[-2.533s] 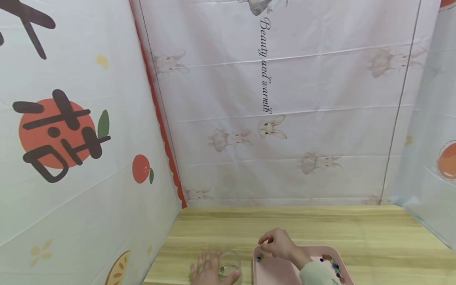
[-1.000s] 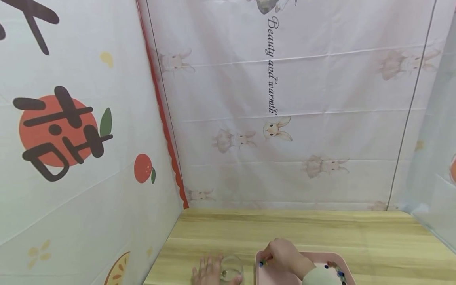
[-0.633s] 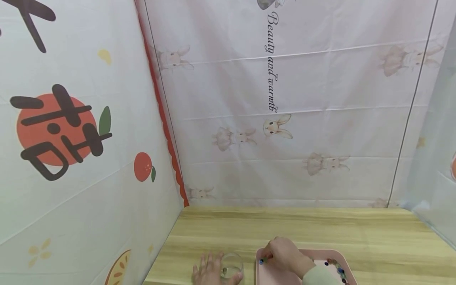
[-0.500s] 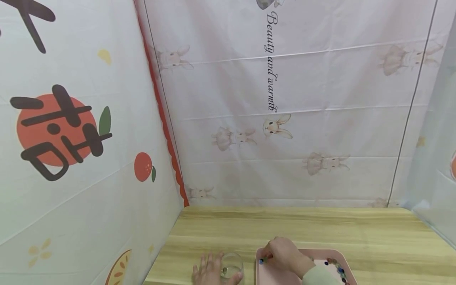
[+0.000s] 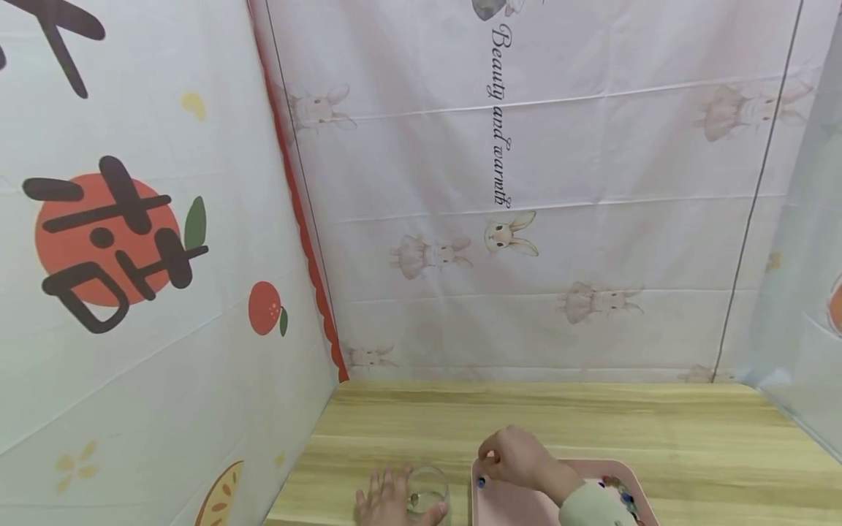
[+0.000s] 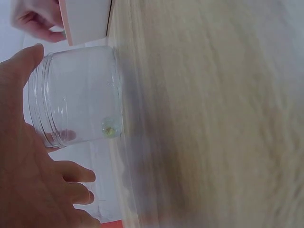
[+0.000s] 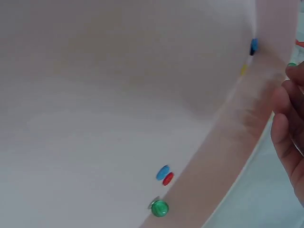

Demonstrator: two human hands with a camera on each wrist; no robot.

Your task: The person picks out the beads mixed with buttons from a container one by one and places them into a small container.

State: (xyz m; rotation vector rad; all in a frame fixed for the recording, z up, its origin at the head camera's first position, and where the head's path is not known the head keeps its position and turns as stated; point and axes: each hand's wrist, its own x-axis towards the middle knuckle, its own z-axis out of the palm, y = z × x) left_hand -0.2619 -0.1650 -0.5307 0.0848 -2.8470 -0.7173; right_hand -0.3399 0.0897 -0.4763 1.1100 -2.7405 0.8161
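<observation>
My left hand [image 5: 384, 502] holds a clear jar [image 6: 80, 95] at its mouth, thumb on one side and index finger on the other, the remaining fingers spread. A yellow-green glass bead [image 6: 109, 129] lies at the jar's bottom. Over the far left corner of the pink tray [image 5: 516, 504], my right hand [image 5: 520, 459] pinches a green glass bead [image 7: 291, 64] between thumb and fingertips, just outside the tray wall in the right wrist view. Below it in the tray sits a blue bead [image 5: 482, 482].
More coloured beads [image 5: 626, 498] line the tray's right side, among them a flat blue one [image 7: 163, 172], a red one [image 7: 168, 178] and a green one [image 7: 160, 208]. The wooden table [image 5: 539, 409] is bounded by printed cloth on the left, back and right.
My right hand has gone down into the tray corner, picked up the green bead there and risen slightly. The blue bead stays in the corner. My left hand keeps its place at the jar.
</observation>
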